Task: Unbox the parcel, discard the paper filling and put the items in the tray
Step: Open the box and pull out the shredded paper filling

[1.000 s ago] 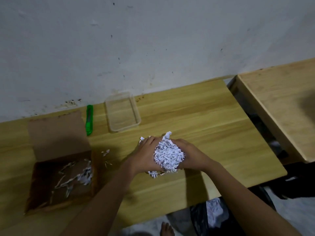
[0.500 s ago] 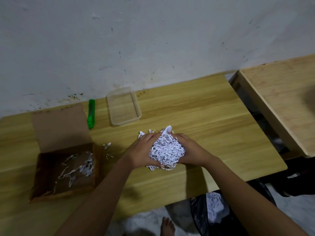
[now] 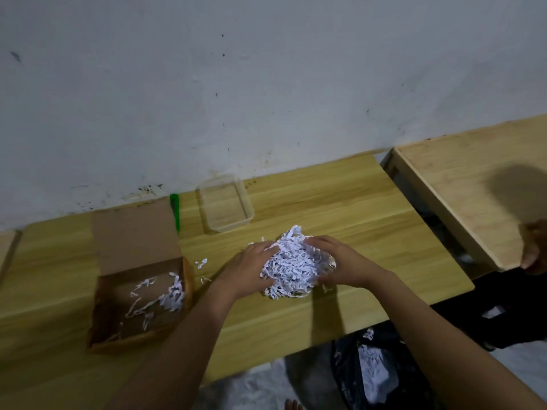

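Observation:
A clump of white shredded paper filling (image 3: 294, 263) rests on the wooden table (image 3: 340, 208), cupped between my left hand (image 3: 251, 266) and my right hand (image 3: 337, 261). Both hands press its sides. The open cardboard parcel box (image 3: 139, 303) sits to the left with its flap folded back and a few paper shreds inside. A clear plastic tray (image 3: 225, 202) stands behind the clump near the wall, with nothing in it. Any items inside the clump are hidden.
A green utility knife (image 3: 175, 211) lies between box and tray. A black bag (image 3: 376, 374) holding shredded paper sits on the floor below the table's front edge. A second wooden table (image 3: 461, 187) stands to the right, with another person's hand (image 3: 534, 247) at its edge.
My hands stay on the paper clump, which now looks more spread and flattened on the table. The view has shifted slightly; box, knife and tray have not moved.

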A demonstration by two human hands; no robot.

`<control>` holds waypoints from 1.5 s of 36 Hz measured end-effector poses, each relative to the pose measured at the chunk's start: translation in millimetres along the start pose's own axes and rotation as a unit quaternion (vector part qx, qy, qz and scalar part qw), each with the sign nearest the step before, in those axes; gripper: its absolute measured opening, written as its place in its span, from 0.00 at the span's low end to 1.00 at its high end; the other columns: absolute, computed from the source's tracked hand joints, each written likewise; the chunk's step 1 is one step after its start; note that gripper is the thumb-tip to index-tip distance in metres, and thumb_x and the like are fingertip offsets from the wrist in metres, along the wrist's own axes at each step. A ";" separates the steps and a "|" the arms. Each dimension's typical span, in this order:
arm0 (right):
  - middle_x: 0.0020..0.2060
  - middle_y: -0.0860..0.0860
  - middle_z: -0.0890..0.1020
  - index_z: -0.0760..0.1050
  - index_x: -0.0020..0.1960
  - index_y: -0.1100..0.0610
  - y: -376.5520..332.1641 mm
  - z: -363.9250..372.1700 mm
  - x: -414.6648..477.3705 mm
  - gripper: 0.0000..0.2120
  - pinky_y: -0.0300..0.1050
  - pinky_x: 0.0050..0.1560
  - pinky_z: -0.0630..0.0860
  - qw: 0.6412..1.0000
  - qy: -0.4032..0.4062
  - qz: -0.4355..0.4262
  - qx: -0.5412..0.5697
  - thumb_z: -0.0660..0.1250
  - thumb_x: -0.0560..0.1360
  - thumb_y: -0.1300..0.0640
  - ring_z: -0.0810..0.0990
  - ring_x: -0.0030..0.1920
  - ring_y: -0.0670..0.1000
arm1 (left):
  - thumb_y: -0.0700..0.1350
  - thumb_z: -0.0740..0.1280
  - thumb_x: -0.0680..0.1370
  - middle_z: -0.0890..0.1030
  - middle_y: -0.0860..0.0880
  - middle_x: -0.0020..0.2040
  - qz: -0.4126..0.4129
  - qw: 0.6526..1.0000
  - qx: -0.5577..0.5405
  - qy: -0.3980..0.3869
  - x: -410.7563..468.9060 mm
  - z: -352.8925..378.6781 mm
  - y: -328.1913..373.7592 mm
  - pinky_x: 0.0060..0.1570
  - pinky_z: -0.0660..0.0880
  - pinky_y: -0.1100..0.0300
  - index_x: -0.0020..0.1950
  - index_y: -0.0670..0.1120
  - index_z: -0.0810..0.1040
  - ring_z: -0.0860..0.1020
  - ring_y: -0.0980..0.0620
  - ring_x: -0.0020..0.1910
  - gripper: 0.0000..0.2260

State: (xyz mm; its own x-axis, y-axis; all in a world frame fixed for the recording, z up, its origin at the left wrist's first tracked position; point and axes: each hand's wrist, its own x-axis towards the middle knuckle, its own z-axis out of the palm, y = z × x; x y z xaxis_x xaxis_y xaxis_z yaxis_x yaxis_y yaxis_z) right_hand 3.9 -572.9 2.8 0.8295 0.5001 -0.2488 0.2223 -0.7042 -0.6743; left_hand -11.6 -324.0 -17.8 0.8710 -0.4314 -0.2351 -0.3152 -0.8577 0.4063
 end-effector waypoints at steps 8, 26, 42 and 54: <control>0.65 0.53 0.72 0.70 0.66 0.56 -72.2 3.8 3.6 0.22 0.39 0.64 0.64 0.995 0.090 -0.034 -0.035 0.68 0.74 0.56 0.70 0.66 0.51 | 0.48 0.64 0.77 0.71 0.50 0.67 -0.016 0.988 -0.095 0.117 -49.9 -35.8 -12.9 0.63 0.68 0.57 0.67 0.47 0.71 0.69 0.52 0.65 0.18; 0.60 0.54 0.73 0.72 0.63 0.60 -244.3 236.1 92.4 0.19 0.17 0.48 0.61 0.966 0.139 0.035 0.216 0.60 0.73 0.70 0.71 0.58 0.47 | 0.42 0.56 0.81 0.74 0.39 0.63 -0.330 0.784 -0.341 0.401 -198.4 -12.8 -172.0 0.55 0.65 0.62 0.65 0.38 0.72 0.72 0.43 0.62 0.15; 0.53 0.47 0.76 0.73 0.61 0.59 -260.0 254.9 137.2 0.14 0.23 0.50 0.70 0.959 0.013 0.094 0.267 0.58 0.77 0.68 0.74 0.56 0.44 | 0.38 0.53 0.81 0.71 0.43 0.65 -0.288 0.777 -0.390 0.401 -183.5 6.5 -180.7 0.56 0.63 0.68 0.69 0.41 0.68 0.69 0.52 0.62 0.16; 0.58 0.52 0.77 0.74 0.60 0.57 -244.3 238.4 106.4 0.17 0.44 0.64 0.71 0.957 0.163 0.078 0.229 0.59 0.75 0.71 0.74 0.60 0.48 | 0.37 0.55 0.81 0.74 0.41 0.62 -0.287 0.769 -0.377 0.429 -184.2 7.2 -180.0 0.51 0.62 0.77 0.66 0.39 0.71 0.71 0.52 0.58 0.15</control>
State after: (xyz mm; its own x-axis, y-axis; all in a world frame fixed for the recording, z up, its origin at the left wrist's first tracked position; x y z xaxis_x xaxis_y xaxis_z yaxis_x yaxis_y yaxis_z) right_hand -84.3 -227.5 -24.7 0.9668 0.1703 -0.1906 -0.1023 -0.4256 -0.8991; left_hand -117.9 -92.2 -53.9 0.8154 0.5781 -0.0298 0.2413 -0.2926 0.9253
